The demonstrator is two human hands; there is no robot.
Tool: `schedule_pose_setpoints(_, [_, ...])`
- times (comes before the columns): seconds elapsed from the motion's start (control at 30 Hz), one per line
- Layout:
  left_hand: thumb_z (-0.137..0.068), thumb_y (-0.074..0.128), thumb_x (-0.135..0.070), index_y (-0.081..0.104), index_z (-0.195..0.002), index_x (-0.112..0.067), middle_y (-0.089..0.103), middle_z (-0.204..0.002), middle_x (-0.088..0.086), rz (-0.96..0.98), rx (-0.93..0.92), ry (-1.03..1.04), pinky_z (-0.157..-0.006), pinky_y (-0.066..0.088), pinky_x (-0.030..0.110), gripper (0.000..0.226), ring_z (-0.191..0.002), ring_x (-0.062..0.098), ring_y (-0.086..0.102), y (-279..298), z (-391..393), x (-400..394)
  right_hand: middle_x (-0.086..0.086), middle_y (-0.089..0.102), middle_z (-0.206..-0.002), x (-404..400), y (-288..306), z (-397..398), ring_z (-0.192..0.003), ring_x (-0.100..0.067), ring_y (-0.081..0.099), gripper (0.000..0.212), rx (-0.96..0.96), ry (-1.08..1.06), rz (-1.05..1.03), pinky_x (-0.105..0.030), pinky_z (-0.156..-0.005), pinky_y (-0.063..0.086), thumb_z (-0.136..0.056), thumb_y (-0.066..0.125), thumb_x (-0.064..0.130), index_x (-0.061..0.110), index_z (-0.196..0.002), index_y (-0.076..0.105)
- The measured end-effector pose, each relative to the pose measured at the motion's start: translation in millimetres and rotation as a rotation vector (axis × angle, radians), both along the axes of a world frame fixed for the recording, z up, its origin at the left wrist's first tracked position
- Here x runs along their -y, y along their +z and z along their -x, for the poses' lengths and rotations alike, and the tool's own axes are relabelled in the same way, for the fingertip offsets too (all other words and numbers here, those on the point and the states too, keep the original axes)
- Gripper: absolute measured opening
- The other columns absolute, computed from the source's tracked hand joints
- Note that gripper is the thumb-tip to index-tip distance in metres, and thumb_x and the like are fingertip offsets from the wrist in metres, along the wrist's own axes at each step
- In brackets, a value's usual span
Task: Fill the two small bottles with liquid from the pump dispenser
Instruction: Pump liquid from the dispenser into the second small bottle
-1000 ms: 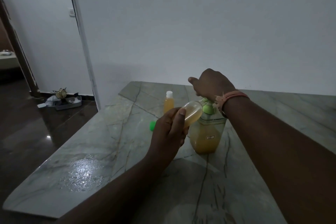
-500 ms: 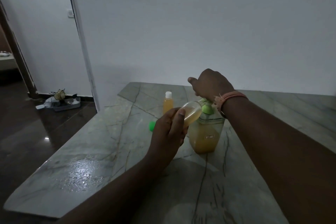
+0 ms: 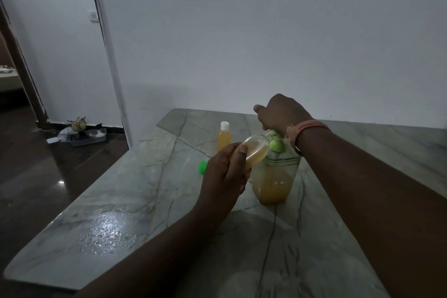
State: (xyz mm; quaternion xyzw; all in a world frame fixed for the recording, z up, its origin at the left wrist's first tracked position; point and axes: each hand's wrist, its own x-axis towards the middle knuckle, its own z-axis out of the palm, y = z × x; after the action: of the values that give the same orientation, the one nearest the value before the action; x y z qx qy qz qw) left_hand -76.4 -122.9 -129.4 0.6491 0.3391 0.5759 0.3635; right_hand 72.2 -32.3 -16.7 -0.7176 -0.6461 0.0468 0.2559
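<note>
left hand (image 3: 223,174) grips tilted small bottle (image 3: 256,151) (thumb on top); right hand (image 3: 280,113) clenches pump dispenser (image 3: 274,176).

Unreadable small label (image 3: 279,182) on pump dispenser (image 3: 274,176)

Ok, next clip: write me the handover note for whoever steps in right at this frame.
Left hand holds the open small bottle, tilted, mouth at the pump, partly filled.
Right hand rests on top of the pump dispenser, which stands on the table.
Done: the capped bottle stands full behind.
Left: finish filling the held bottle, then put on the green cap lying on the table.
</note>
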Motion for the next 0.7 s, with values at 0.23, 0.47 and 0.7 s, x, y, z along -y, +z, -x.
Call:
schedule_pose_setpoints(0.23, [-0.103, 0.043, -0.037, 0.064, -0.109, -0.019, 0.059, -0.066, -0.002, -0.003, -0.017, 0.008, -0.045, 0.043, 0.022, 0.028, -0.051, 0.009, 0.053, 1.4, 1.3, 2.8, -0.006, 0.066, -0.094, 6.0, 9.9, 6.0, -0.088, -0.027, 0.060, 0.038, 0.160, 0.015, 0.013, -0.033, -0.079, 0.047, -0.095, 0.049, 0.049, 0.014, -0.084, 0.056])
schedule_pose_setpoints(0.47, [-0.105, 0.043, -0.032, 0.063, -0.108, -0.025, 0.059, -0.065, -0.004, 0.004, -0.011, 0.010, -0.045, 0.043, 0.023, 0.021, -0.052, 0.009, 0.053, 0.7, 0.5, -0.3, -0.007, 0.073, -0.089, -1.2, -1.1, 1.2, -0.082, -0.029, 0.067, 0.055, 0.007, -0.010, -0.064, -0.037, -0.080, 0.052, -0.093, 0.044, 0.059, 0.011, -0.085, 0.069])
schedule_pose_setpoints(0.7, [-0.106, 0.043, -0.032, 0.064, -0.111, -0.018, 0.060, -0.066, -0.002, -0.004, -0.034, 0.036, -0.044, 0.043, 0.022, 0.025, -0.051, 0.009, 0.054, -0.5, 1.3, 0.0, -0.007, 0.073, -0.095, 5.1, 5.5, 2.9, -0.088, -0.028, 0.066, 0.049, 0.055, 0.026, 0.012, -0.037, -0.085, 0.051, -0.094, 0.045, 0.056, 0.013, -0.089, 0.068])
